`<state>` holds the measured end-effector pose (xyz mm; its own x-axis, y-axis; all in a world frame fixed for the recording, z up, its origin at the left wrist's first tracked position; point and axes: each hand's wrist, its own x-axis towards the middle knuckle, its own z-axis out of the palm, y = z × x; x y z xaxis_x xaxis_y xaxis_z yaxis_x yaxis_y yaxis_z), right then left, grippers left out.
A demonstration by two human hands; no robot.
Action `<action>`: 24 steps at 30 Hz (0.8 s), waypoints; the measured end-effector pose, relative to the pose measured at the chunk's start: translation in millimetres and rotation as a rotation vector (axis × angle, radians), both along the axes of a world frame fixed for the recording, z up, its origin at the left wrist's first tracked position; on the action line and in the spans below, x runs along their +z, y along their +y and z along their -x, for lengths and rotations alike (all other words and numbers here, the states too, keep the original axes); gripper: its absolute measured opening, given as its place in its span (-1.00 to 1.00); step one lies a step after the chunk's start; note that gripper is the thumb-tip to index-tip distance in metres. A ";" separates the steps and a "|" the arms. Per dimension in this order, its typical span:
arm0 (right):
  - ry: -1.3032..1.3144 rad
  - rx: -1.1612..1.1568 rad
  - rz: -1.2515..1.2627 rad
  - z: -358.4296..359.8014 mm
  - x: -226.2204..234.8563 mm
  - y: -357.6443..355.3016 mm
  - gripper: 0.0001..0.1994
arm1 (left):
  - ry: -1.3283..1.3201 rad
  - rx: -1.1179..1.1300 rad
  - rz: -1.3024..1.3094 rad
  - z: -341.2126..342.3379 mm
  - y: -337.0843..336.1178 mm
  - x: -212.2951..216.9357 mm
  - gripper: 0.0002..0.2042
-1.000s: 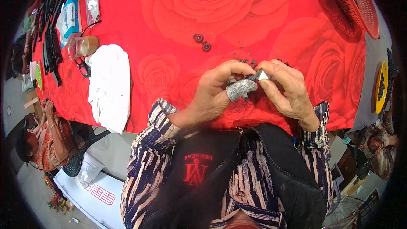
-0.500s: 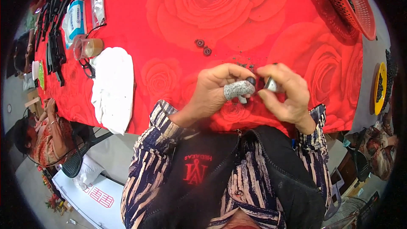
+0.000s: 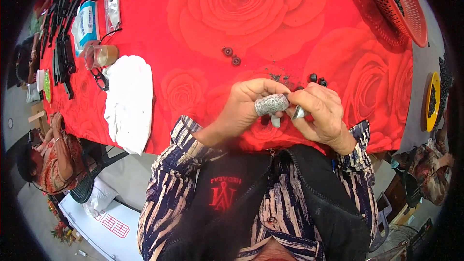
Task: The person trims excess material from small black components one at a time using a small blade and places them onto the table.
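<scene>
L hand [image 3: 244,108] is gripping a grey wrapped piece [image 3: 271,104]; R hand [image 3: 316,113] is pinching a small metal bit [image 3: 298,112], possibly a blade. Blue-white packet [image 3: 86,24] is lying far left of the hands, by a plastic cup [image 3: 100,56].

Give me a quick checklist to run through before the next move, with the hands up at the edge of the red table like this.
1. Left hand has a firm hold: ok, its fingers curl round and one is wrapped in grey speckled cloth.
2. Right hand has a grip on the small shiny metal piece: ok, it is pinched at the fingertips.
3. What the metal piece is: cannot tell, too small.
4. Hands meeting: ok, the metal tip sits beside the wrapped finger.
5. Loose small dark pieces within reach: ok, they lie on the rose-printed cloth just beyond the hands.
6. Red basket out of the way: ok, it is at the far right corner.
</scene>
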<state>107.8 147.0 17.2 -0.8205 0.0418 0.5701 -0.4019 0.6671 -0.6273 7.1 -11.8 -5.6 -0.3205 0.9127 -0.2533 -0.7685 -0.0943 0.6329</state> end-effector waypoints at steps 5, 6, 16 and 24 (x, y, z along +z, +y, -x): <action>-0.225 0.019 0.167 0.2 13.9 9.2 -0.73 | 0.163 0.041 0.073 3.8 -0.4 6.6 -0.82; -0.293 -0.034 0.204 -0.3 13.7 9.5 -0.76 | 0.212 0.050 0.043 4.3 0.0 6.4 -0.82; -0.350 -0.028 0.202 -1.2 9.0 7.5 -0.78 | 0.237 0.030 0.054 3.4 0.6 6.2 -0.81; -0.365 -0.023 0.195 -1.5 7.4 7.3 -0.79 | 0.240 0.040 0.071 1.8 1.1 9.3 -0.81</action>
